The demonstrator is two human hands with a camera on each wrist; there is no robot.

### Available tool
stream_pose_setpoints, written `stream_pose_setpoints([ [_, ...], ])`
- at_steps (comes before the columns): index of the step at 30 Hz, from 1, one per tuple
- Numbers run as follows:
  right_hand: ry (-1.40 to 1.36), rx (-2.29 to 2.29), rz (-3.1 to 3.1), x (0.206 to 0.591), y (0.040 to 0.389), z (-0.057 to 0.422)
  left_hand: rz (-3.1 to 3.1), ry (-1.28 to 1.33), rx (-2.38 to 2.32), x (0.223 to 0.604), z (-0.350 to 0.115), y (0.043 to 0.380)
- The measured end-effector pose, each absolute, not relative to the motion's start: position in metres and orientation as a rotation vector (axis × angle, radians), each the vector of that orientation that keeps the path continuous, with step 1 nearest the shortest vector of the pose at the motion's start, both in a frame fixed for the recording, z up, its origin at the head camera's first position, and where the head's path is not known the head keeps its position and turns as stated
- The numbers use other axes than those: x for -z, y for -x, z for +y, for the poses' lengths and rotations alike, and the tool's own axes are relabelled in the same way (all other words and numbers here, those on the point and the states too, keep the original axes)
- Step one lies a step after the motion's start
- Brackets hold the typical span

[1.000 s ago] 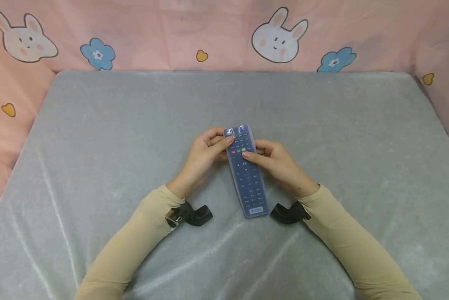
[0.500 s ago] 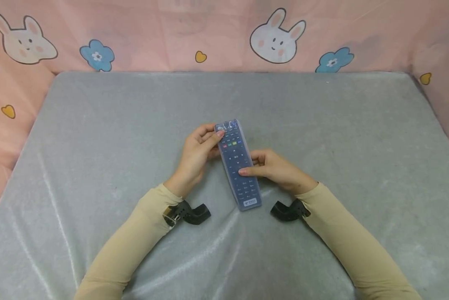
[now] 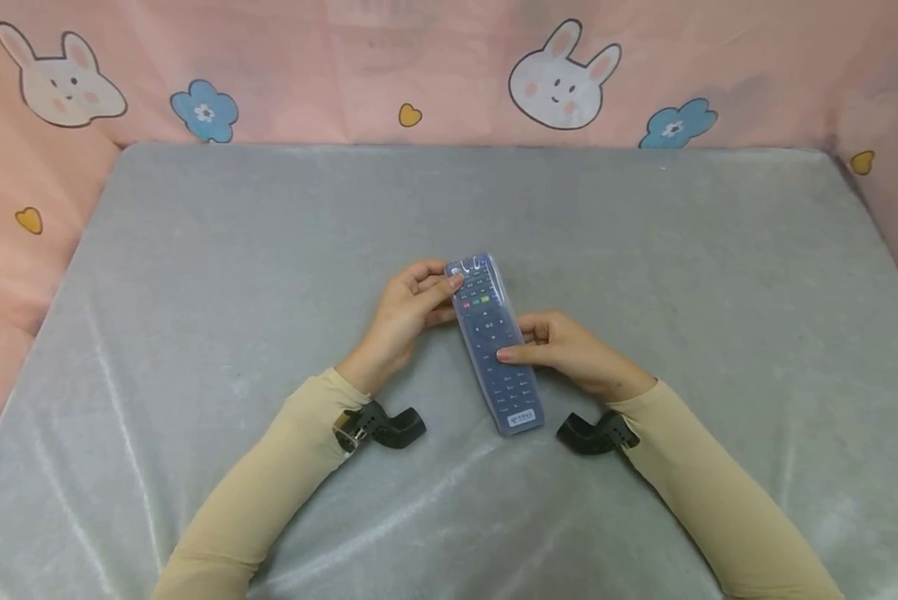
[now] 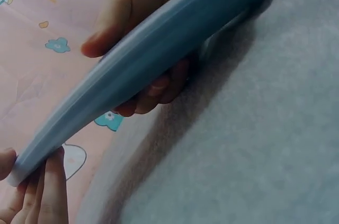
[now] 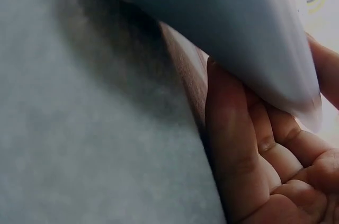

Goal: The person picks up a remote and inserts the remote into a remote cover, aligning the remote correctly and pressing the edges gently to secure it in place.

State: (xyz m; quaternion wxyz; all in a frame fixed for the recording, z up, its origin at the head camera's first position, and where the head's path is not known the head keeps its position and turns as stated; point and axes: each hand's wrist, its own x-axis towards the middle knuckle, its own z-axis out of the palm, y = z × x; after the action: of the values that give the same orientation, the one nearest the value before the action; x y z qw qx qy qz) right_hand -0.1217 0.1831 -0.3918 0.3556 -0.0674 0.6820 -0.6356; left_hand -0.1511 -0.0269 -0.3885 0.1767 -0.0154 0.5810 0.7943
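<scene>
A dark blue remote control (image 3: 486, 342) in a clear sleeve leans in both hands, its button face up and its labelled end toward the person. At the far end, my left hand (image 3: 401, 321) pinches it, thumb on the face near the top buttons and fingers behind. My right hand (image 3: 578, 354) grips its right edge around the middle, thumb across the lower buttons, fingers underneath. In the left wrist view, the underside of the remote (image 4: 153, 49) slants up from the left fingers (image 4: 54, 181), with its near end close over the cloth. The right wrist view shows the remote (image 5: 228, 23) close up above the right fingers (image 5: 233, 134).
Grey plush cloth (image 3: 268, 217) covers the table. Pink fabric (image 3: 456, 67) printed with rabbits, flowers and hearts rises behind and at both sides. Black wrist mounts (image 3: 388, 425) jut inward from both beige sleeves (image 3: 261, 492).
My right hand has slid from near the coloured buttons down to the middle of the remote. The remote shifted up and left, then back right and down. My left hand keeps its hold.
</scene>
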Motion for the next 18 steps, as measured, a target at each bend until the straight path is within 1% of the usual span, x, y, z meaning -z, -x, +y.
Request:
stream_pose_setpoints([
  [11,0.051,1.862,1.794,0.3935,0.1206,0.1767,1.615,-0.01,-2.062,0.3899,-0.0244,0.1466],
  [18,0.054,1.884,1.823,0.3938,0.1197,0.1749,1.647,0.076,-2.158,0.391,-0.0231,0.1484],
])
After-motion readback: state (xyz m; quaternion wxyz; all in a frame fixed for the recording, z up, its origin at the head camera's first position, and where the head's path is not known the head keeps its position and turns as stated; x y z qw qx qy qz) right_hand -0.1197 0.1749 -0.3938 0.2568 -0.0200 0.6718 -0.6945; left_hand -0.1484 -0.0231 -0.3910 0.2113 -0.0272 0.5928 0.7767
